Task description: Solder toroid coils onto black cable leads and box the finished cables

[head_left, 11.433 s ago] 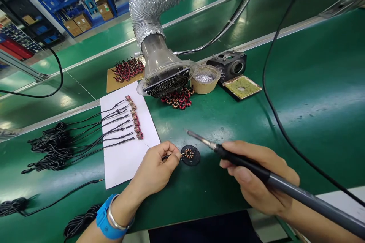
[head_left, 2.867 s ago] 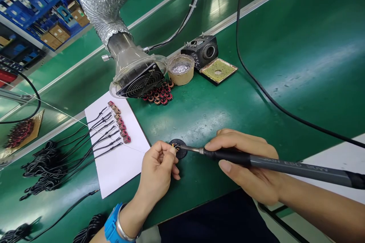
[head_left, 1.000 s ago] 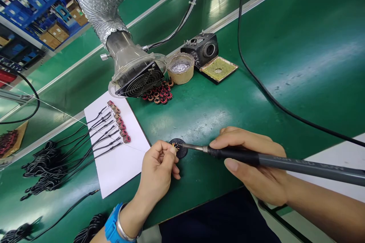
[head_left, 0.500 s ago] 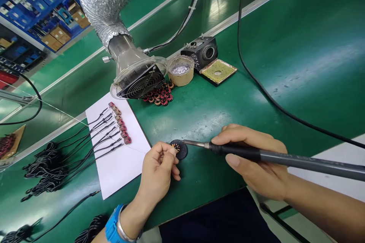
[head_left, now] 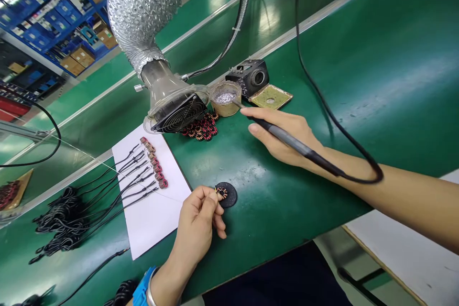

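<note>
My left hand (head_left: 201,215) pinches a small ring-shaped wound coil (head_left: 222,193) between thumb and fingers, over a round black pad (head_left: 230,196) on the green bench. Short coloured wire ends show at the fingertips. My right hand (head_left: 287,136) grips a soldering iron (head_left: 283,136) like a pen. The iron's tip reaches the rim of a round tan tub (head_left: 234,109) with silvery, grainy stuff inside; whether it touches the contents I cannot tell. Behind the tub stand a black iron holder (head_left: 251,76) and a yellow sponge tray (head_left: 271,97).
A fume hood (head_left: 179,110) on a foil duct (head_left: 143,14) hangs over a pile of red coils (head_left: 201,127). On white paper (head_left: 150,220) lie a row of coils (head_left: 155,162) and black cable ends from a bundle (head_left: 60,215). The iron's cord (head_left: 322,100) loops at right.
My right hand has carried the soldering iron from beside the black pad up and away to the tan tub. The left hand keeps the coil at the pad. The view has shifted slightly.
</note>
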Available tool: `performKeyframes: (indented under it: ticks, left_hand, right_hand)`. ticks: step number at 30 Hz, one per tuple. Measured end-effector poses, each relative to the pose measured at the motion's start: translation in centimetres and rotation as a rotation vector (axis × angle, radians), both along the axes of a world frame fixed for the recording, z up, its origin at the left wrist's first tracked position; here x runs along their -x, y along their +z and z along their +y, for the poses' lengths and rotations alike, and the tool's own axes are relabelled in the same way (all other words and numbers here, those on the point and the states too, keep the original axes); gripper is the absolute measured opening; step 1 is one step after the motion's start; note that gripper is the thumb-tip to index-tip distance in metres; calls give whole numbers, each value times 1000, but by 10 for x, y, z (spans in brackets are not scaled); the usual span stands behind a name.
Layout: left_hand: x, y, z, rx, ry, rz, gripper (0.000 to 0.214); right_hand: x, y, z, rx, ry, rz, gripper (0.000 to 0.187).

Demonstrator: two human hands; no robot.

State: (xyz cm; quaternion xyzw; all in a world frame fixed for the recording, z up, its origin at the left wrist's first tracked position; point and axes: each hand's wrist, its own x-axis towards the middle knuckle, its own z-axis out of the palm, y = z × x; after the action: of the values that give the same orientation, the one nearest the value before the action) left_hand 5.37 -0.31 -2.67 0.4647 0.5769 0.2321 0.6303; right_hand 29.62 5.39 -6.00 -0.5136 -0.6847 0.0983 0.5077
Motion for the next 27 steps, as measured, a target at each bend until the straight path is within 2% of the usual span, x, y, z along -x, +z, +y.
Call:
performKeyframes:
  ticks: [3,5,7,10,13,20,23,27]
  left_hand:
    - [4,5,-3,-25,-91,69,29]
    - [6,8,-7,-117,-139,159,22]
    - [6,9,-9,-247,-194,286,16]
    - [6,5,-11,-381,-266,459,26]
    - [6,-1,-11,-443,-285,545,26]
    - [7,-6,-10,-477,-323,595,22]
    - [10,1,-9,-438,-327,516,21]
    - [21,20,-5,-366,-304,312,20]
  right_hand:
    - [13,-1,-19,-67,123,16,24]
    - [24,0,-31,-106,265,-3,18]
    - [35,-1,-40,-77,404,-44,16]
    - [50,-4,-45,19,543,-119,19]
    - [60,-8,-45,50,561,-149,20]
    - [64,-13,-44,-68,490,-16,20]
    - [60,-6,-43,-47,453,0,29]
    - [61,12,-42,45,550,11,40]
